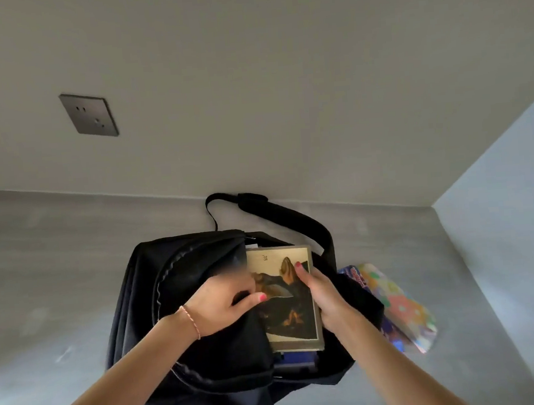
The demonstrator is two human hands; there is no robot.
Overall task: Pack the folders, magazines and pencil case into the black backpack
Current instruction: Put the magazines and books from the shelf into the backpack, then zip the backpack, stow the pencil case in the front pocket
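Note:
The black backpack (140, 308) lies on the grey table with its main opening unzipped. My left hand (222, 305) grips the front flap and pulls it back. My right hand (322, 297) grips the right edge of a magazine (287, 312) with a dark painting on its cover, which stands half inside the opening. A blue item (295, 358) shows inside the bag below the magazine. The flowered pencil case (395, 301) lies on the table to the right of the bag, partly hidden by it and my right arm.
The table (42, 284) sits in a corner: a wall with a grey power socket (89, 115) runs behind the bag, and a side wall (516, 214) closes off the right. The bag's shoulder strap (292, 213) arches toward the back wall.

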